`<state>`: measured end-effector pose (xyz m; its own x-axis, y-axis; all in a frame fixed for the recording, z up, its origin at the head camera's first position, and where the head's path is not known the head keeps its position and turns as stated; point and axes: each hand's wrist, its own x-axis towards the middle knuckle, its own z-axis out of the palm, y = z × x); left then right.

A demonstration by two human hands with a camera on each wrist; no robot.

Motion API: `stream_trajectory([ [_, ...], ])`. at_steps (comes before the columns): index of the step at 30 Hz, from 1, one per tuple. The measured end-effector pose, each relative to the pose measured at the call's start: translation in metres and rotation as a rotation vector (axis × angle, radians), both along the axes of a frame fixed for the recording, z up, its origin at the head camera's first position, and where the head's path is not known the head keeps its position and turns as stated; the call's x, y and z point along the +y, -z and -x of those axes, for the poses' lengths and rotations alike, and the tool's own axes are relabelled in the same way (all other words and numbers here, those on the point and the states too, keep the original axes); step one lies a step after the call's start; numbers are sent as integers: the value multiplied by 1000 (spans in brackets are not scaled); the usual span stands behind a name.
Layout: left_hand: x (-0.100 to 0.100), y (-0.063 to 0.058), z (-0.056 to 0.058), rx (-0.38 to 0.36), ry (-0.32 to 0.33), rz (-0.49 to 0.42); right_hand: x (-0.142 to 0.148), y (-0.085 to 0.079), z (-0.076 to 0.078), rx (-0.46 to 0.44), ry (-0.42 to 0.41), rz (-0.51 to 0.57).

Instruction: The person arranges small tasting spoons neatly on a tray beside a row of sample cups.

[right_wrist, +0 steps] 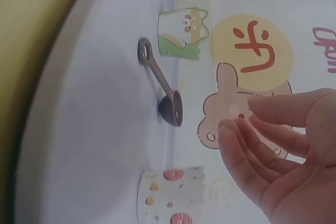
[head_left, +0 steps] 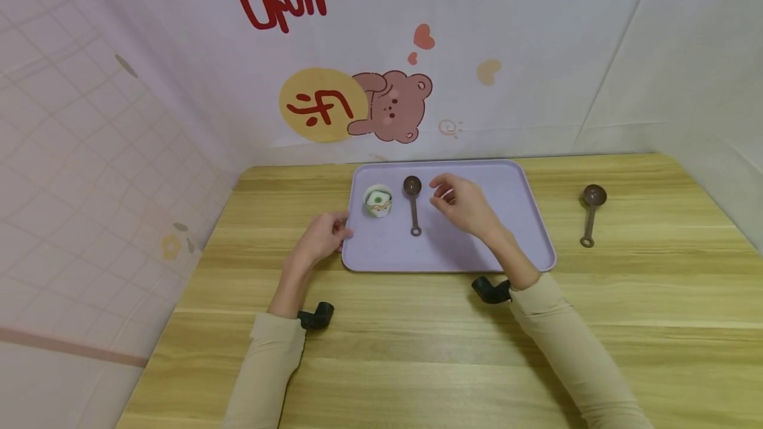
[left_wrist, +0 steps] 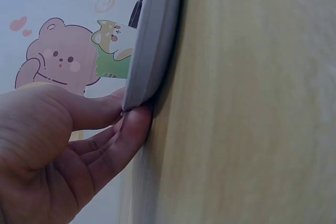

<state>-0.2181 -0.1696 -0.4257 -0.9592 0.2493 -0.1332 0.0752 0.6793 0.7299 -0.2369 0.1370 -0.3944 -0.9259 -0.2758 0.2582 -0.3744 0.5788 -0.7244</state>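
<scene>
My left hand (head_left: pixel 323 238) pinches the left rim of a lilac tray (head_left: pixel 381 258), with the thumb at the side and a finger under the edge in the left wrist view. Above the tray, my right hand (head_left: pixel 467 207) hovers with bent fingers and a gap to the thumb, holding nothing. Just left of it lies a brown measuring spoon (head_left: pixel 414 207), bowl toward the wall. A small green and white paper cup (head_left: pixel 379 207) with a dog print stands near the tray's left side. The right wrist view also shows a donut-print cup (right_wrist: pixel 170 195), hidden in the head view.
Another brown measuring spoon (head_left: pixel 590 214) lies on the wooden table (head_left: pixel 405 349), right of the tray. A white printed cloth (head_left: pixel 512 104) hangs behind the table's back edge. Each wrist wears a black camera mount (head_left: pixel 316 316).
</scene>
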Motion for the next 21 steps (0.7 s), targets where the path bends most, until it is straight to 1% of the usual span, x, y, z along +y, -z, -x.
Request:
stream_trajectory([
  [6,0,1,0,3,-2,5,8,-3,-3,-7,-8,-6],
  [13,-1,2,1,6,-1,7,15,-2,-3,60,-11,5],
  [21,-1,2,0,6,1,-5,23,-2,-5,49,10,-31],
])
